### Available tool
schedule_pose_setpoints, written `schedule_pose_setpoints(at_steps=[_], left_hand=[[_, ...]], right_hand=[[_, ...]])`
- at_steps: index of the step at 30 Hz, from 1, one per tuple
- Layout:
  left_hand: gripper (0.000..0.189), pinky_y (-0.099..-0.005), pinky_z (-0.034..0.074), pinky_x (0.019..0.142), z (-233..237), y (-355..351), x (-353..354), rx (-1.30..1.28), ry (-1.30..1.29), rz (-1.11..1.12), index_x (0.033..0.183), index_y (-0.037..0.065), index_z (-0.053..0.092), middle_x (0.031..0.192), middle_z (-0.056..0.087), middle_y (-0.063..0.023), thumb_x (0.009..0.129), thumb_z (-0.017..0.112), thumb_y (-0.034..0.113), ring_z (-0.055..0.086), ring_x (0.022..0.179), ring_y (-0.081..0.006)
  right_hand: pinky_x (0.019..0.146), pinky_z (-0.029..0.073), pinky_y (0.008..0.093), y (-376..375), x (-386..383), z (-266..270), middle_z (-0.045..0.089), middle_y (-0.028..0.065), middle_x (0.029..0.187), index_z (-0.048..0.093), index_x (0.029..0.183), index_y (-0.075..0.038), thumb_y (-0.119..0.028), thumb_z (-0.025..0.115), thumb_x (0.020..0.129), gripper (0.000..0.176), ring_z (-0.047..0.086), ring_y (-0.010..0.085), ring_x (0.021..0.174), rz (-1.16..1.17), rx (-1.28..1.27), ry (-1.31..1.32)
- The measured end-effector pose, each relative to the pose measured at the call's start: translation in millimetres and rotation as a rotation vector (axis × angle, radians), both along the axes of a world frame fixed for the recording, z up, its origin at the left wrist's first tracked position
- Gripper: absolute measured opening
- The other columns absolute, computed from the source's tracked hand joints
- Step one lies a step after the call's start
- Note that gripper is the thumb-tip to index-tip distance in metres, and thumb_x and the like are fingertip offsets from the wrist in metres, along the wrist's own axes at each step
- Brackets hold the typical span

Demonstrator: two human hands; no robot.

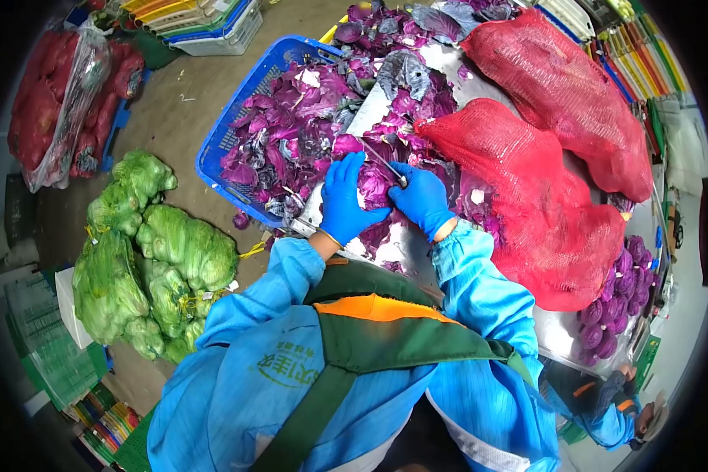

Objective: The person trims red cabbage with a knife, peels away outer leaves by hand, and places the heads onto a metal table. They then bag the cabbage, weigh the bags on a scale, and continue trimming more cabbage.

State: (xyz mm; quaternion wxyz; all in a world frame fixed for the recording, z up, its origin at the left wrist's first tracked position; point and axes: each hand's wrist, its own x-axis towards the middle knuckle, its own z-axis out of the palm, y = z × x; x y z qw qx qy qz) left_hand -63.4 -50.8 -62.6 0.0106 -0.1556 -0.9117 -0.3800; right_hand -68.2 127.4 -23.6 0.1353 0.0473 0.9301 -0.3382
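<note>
A red cabbage (pixel 374 187) lies between my two blue-gloved hands over the metal table. My left hand (pixel 344 203) curves around its left side, thumb and fingers apart against it. In my right hand (pixel 423 200) is a knife (pixel 384 163), gripped by its light handle, with the thin blade slanting up and left past the cabbage. Loose purple leaves surround both hands. Just beyond my left hand stands a blue plastic basket (pixel 204 151), heaped with purple cabbage leaves (pixel 279 130).
Red mesh sacks (pixel 519 189) cover the table's right side, with trimmed red cabbages (pixel 617 291) piled beyond them. Bagged green cabbages (pixel 185 248) sit on the floor at left. Stacked crates (pixel 212 23) stand at the back. Another person (pixel 606 405) is at lower right.
</note>
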Motion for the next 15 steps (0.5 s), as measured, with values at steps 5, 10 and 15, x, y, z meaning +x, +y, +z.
schedule_pose_setpoints(at_steps=[5, 10, 15], left_hand=[[0.099, -0.0456, 0.029, 0.109, 4.6, -11.1, -1.9, 0.156, 0.079, -0.081, 0.138, 0.006, 0.039, 0.136, 0.046, -0.0151, 0.058, 0.087, 0.036, 0.041, 0.127, -0.0339], [0.088, -0.0415, 0.033, 0.109, -4.0, -43.4, 2.3, 0.243, 0.034, -0.117, 0.135, 0.004, 0.043, 0.138, 0.042, -0.0172, 0.063, 0.087, 0.031, 0.041, 0.128, -0.0321], [0.079, -0.0396, 0.036, 0.107, -10.4, -70.7, 12.5, 0.304, -0.062, 0.019, 0.133, 0.004, 0.045, 0.136, 0.043, -0.0151, 0.069, 0.085, 0.026, 0.043, 0.126, -0.0287]], right_hand=[[0.073, 0.05, 0.0463, 24.9, -15.1, -34.5, 0.067, 0.0177, 0.087, 0.067, 0.102, -0.015, -0.028, 0.065, 0.078, 0.028, 0.065, 0.0365, 0.083, -0.197, 0.097, 0.006], [0.076, 0.05, 0.0472, 27.3, -10.9, -65.7, 0.067, 0.0194, 0.092, 0.065, 0.104, -0.013, -0.029, 0.064, 0.079, 0.03, 0.065, 0.0384, 0.086, -0.294, 0.122, -0.042], [0.08, 0.05, 0.0462, 13.6, -6.8, -44.8, 0.068, 0.0176, 0.098, 0.062, 0.112, -0.01, -0.028, 0.067, 0.079, 0.038, 0.064, 0.0381, 0.092, -0.323, 0.054, 0.145]])
